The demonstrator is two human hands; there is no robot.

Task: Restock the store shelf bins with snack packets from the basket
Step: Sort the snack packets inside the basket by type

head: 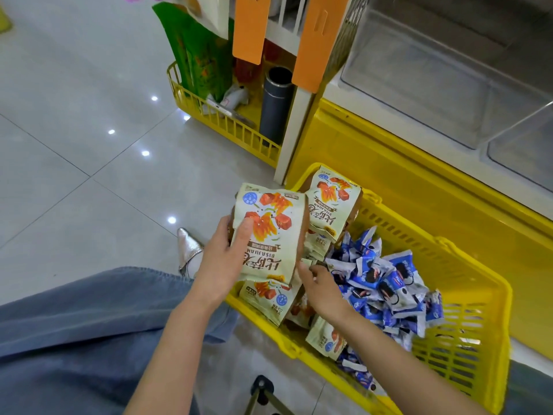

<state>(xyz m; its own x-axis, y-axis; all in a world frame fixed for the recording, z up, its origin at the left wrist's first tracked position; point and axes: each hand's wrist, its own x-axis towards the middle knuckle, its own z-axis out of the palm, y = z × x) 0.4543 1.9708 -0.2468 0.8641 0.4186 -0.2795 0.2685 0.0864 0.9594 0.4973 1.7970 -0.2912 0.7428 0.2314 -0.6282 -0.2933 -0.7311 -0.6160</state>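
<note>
Both bare forearms reach forward from the bottom edge over a blue denim leg (74,319). Left hand (223,259) grips a stack of glossy cream snack packets (269,232) printed with orange cubes, thumb pressed flat across the front, holding them upright above the basket rim. Right hand (321,287), just beside it, dips palm-down into the yellow slatted plastic basket (466,322), fingers loosely curled among more cream packets; whether it grips any I cannot tell. Right of that hand lies a crinkled heap of small blue-and-white packets (386,286). Beyond the hands stand clear plastic shelf bins (434,85).
</note>
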